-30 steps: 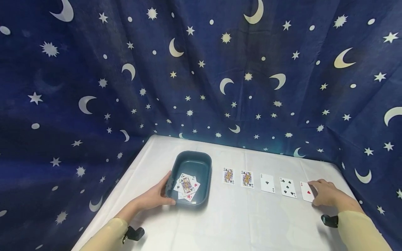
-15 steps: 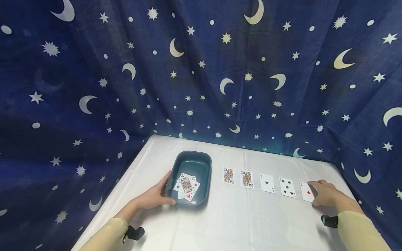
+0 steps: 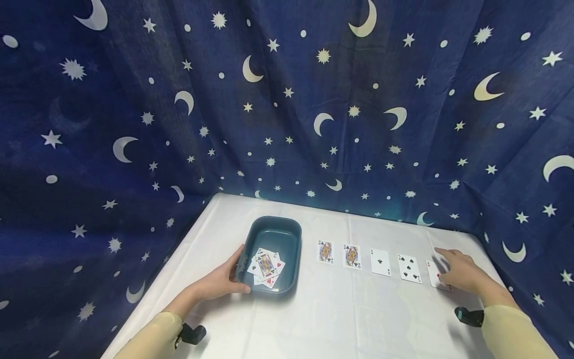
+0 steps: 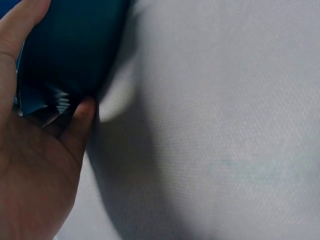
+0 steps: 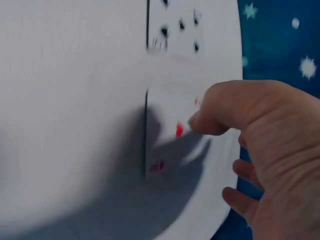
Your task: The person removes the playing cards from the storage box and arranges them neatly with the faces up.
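Observation:
My left hand (image 3: 221,279) grips the near left corner of a dark teal plastic tub (image 3: 281,239), the thumb on its front side and fingers along its left wall. Several playing cards (image 3: 267,265) lie face up in a loose pile inside, a face card on top. My right hand (image 3: 466,271) hovers over the rightmost card of a row, an ace of hearts (image 5: 167,137), and partly hides it in the head view. From the right wrist, the thumb appears over the card's edge, its shadow falling across the face, and the other fingers are loosely bent.
Left of the ace lie a black five (image 3: 409,268), an ace of clubs (image 3: 380,262) and two face cards, one in the middle (image 3: 352,257) and one nearest the tub (image 3: 326,252). A white cloth covers the table (image 3: 309,319). A starry blue curtain (image 3: 296,119) hangs behind.
My right hand has risen slightly off the ace of hearts and its fingers have spread from the card's edge. The left hand and the tub have stayed put.

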`<move>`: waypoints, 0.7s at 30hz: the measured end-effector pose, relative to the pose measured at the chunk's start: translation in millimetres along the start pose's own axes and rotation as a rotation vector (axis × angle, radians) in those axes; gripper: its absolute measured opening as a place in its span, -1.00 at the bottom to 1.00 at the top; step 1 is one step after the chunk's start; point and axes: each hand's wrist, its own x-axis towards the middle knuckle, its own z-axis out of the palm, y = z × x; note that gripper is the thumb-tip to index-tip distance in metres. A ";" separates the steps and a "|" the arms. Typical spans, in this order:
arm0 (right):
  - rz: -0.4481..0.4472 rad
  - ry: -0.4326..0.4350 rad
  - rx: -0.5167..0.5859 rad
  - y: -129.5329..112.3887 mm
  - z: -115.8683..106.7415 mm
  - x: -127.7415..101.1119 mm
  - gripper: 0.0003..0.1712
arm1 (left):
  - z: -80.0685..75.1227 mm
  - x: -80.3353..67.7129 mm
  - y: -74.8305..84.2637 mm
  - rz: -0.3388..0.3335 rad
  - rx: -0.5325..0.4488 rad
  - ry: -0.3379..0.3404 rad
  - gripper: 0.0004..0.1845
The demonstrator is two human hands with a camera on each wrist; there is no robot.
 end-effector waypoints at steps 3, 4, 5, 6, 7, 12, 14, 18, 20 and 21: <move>-0.095 0.069 0.005 -16.1 0.8 2.9 -0.01 | -0.4 0.0 -0.8 0.005 0.000 0.002 0.34; -0.125 0.091 0.005 -23.0 1.8 4.5 -0.03 | -0.6 0.2 -1.2 0.009 -0.001 0.001 0.34; -0.159 0.112 0.004 -30.6 2.7 6.6 -0.05 | -0.7 0.3 -1.5 0.012 0.000 0.001 0.34; -0.185 0.131 0.001 -39.7 3.7 8.7 -0.06 | -0.7 0.4 -1.7 0.014 0.000 0.001 0.34; -0.214 0.149 -0.006 -49.1 4.7 11.1 -0.07 | -0.8 0.4 -1.7 0.016 0.002 0.001 0.34; -0.341 0.227 -0.060 -104.4 11.6 22.7 -0.07 | -0.8 0.2 -0.8 0.006 0.012 0.003 0.35; -0.390 0.247 -0.074 -129.1 15.3 26.2 -0.09 | -0.9 0.5 -0.3 0.005 0.017 0.006 0.34; -0.486 0.250 -0.067 -181.8 22.9 30.8 -0.12 | -1.0 1.6 0.8 0.002 0.031 0.011 0.34; -0.543 0.241 -0.054 -208.1 26.3 31.5 -0.14 | -1.0 1.8 1.5 -0.001 0.039 0.011 0.35; -0.573 0.236 -0.045 -220.7 28.0 31.7 -0.15 | -1.1 1.8 2.0 -0.003 0.043 0.010 0.35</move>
